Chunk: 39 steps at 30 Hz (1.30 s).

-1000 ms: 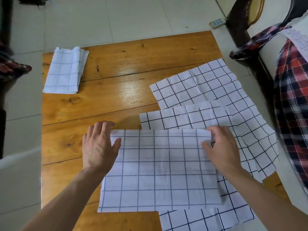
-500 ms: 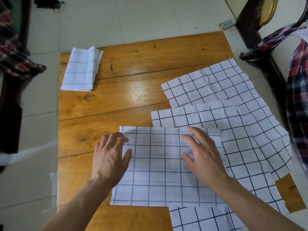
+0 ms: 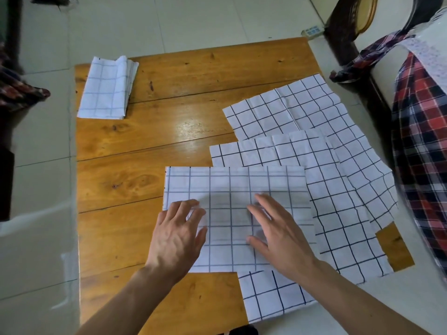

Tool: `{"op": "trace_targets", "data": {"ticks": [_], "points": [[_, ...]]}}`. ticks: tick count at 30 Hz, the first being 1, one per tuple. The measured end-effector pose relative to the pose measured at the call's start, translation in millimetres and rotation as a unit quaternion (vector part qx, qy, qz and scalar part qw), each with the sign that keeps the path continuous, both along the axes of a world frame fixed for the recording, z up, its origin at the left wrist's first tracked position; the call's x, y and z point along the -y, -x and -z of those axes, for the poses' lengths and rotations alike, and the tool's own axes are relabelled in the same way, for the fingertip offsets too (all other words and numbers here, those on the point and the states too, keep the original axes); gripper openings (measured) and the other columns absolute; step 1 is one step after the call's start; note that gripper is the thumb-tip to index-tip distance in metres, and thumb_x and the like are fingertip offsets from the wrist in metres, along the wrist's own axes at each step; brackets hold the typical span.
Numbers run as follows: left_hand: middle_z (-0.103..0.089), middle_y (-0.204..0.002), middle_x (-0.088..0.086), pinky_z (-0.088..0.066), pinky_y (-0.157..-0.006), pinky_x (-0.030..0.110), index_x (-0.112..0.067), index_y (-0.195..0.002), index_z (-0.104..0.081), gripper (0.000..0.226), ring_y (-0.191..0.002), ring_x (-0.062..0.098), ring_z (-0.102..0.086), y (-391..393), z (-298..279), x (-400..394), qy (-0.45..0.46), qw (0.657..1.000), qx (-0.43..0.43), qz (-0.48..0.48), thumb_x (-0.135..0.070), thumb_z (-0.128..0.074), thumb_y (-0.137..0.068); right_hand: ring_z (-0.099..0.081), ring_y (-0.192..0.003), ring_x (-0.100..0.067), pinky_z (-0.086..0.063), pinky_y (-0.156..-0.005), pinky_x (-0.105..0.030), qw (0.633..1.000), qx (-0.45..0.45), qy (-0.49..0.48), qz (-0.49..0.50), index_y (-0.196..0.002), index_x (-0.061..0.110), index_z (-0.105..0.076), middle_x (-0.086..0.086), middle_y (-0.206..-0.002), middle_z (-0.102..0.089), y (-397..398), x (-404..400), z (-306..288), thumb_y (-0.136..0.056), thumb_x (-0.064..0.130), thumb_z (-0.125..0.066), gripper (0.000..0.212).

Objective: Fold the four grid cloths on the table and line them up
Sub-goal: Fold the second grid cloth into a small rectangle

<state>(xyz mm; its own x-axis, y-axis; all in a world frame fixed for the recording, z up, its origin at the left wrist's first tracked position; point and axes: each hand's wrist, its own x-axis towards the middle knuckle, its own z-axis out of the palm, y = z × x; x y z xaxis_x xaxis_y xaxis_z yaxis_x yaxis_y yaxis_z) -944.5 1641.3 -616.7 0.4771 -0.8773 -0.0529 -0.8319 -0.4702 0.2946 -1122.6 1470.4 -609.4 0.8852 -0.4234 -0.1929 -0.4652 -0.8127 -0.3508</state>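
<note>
Seen from above, a wooden bench (image 3: 154, 141) holds four white grid cloths. Both hands lie flat on a half-folded cloth (image 3: 232, 189) near the front edge: the left hand (image 3: 177, 235) presses its left side and the right hand (image 3: 278, 235) its middle, each with straight fingers (image 3: 187, 209) spread apart and gripping nothing. Two unfolded cloths (image 3: 338, 201) overlap to its right, partly under it and hanging past the bench edge, and a finished folded cloth (image 3: 106, 90) sits at the far left corner.
</note>
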Motion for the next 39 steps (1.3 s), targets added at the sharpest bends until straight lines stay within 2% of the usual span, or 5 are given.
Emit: {"op": "trace_targets", "data": {"ticks": [3, 14, 21, 27, 39], "points": [[-0.06, -0.125, 0.001, -0.052, -0.08, 0.041, -0.021, -0.11, -0.065, 0.037, -0.11, 0.025, -0.058, 19, -1, -10, -0.005, 1.0, -0.002, -0.007, -0.028, -0.08, -0.077, -0.02, -0.148, -0.021, -0.024, -0.117, -0.032, 1.0, -0.02, 0.002, -0.022, -0.147, 0.018, -0.039, -0.004, -0.161, -0.02, 13, -14, 4, -0.087, 0.047, -0.067, 0.071], [-0.058, -0.127, 0.002, -0.052, -0.086, 0.042, -0.023, -0.112, -0.062, 0.046, -0.114, 0.025, -0.055, 78, 4, -35, -0.04, 0.999, -0.009, -0.019, -0.032, -0.084, -0.073, -0.014, -0.15, -0.024, -0.026, -0.119, -0.041, 0.999, -0.018, -0.008, -0.041, -0.15, 0.015, -0.034, -0.007, -0.163, -0.014, 45, -30, 16, -0.084, 0.047, -0.07, 0.082], [-0.056, -0.131, 0.002, -0.051, -0.09, 0.043, -0.021, -0.118, -0.06, 0.042, -0.119, 0.026, -0.054, 95, 4, -15, -0.006, 1.0, -0.002, -0.023, -0.037, -0.074, -0.082, -0.007, -0.151, -0.022, -0.02, -0.121, -0.041, 1.0, 0.019, -0.001, -0.018, -0.151, 0.012, -0.031, -0.006, -0.163, -0.014, 40, -34, 20, -0.094, 0.047, -0.052, 0.07], [-0.056, -0.138, 0.008, -0.049, -0.098, 0.043, -0.017, -0.125, -0.059, 0.046, -0.128, 0.028, -0.05, 106, 12, -2, -0.004, 0.999, 0.031, -0.003, -0.041, -0.067, -0.086, 0.003, -0.152, -0.026, -0.014, -0.122, -0.046, 0.998, -0.002, 0.044, -0.048, -0.154, 0.007, -0.021, -0.014, -0.164, -0.006, 39, -36, 35, -0.094, 0.053, -0.037, 0.077], [-0.041, -0.154, 0.002, -0.039, -0.109, 0.044, -0.022, -0.138, -0.049, 0.063, -0.138, 0.023, -0.037, 98, 16, -6, -0.038, 0.999, -0.017, -0.005, -0.05, -0.065, -0.084, 0.019, -0.149, -0.019, 0.001, -0.122, -0.041, 0.999, -0.022, 0.013, -0.04, -0.157, 0.016, -0.011, -0.007, -0.164, 0.012, 67, -10, 39, -0.088, 0.064, -0.038, 0.089]]}}
